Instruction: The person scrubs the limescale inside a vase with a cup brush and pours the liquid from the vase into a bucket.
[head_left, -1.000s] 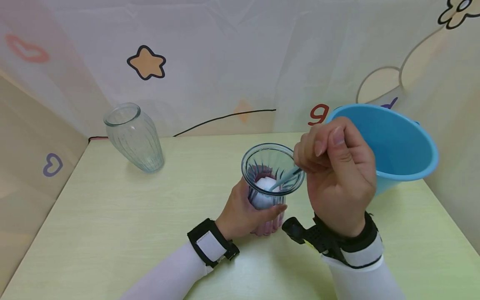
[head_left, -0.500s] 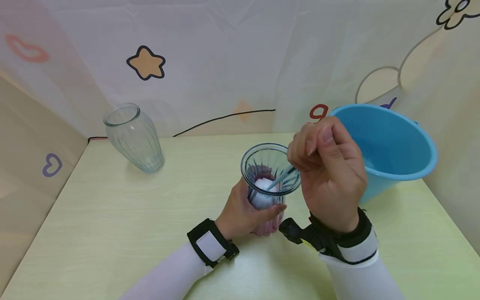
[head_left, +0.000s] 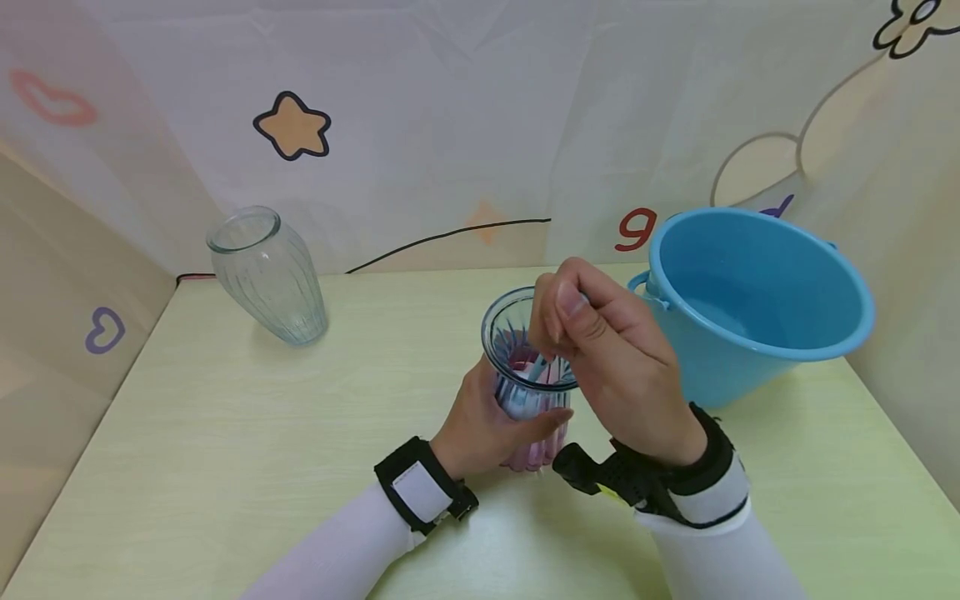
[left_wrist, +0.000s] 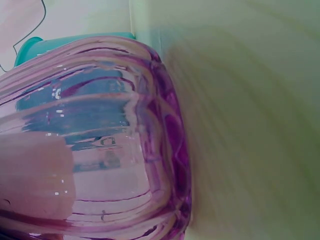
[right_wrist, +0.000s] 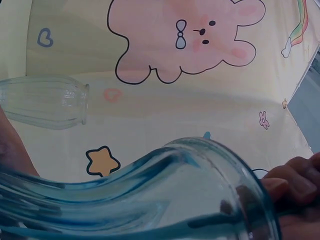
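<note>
My left hand [head_left: 487, 425] grips a ribbed glass vase [head_left: 517, 402], blue-tinted at the top and purple below, wide mouth up. In the left wrist view the vase's purple base [left_wrist: 167, 125] is close to the table. Over the mouth, my right hand [head_left: 611, 358] holds the light-blue handle [head_left: 537, 367] of a cleaning brush with curled fingers. The handle slants down inside the vase; its white sponge-like head shows only dimly through the glass. In the right wrist view the vase rim [right_wrist: 250, 185] stands beside my right fingers [right_wrist: 300, 180].
A clear ribbed glass vase [head_left: 273, 275] stands at the back left of the pale table [head_left: 225, 433]. To the right, close behind my right hand, is a light-blue bucket [head_left: 757, 342]. A printed cloth [head_left: 435, 125] hangs along the back.
My right hand has moved left and a little down over the vase's mouth, taking the brush handle deeper and more upright. The left hand and vase have stayed in place.
</note>
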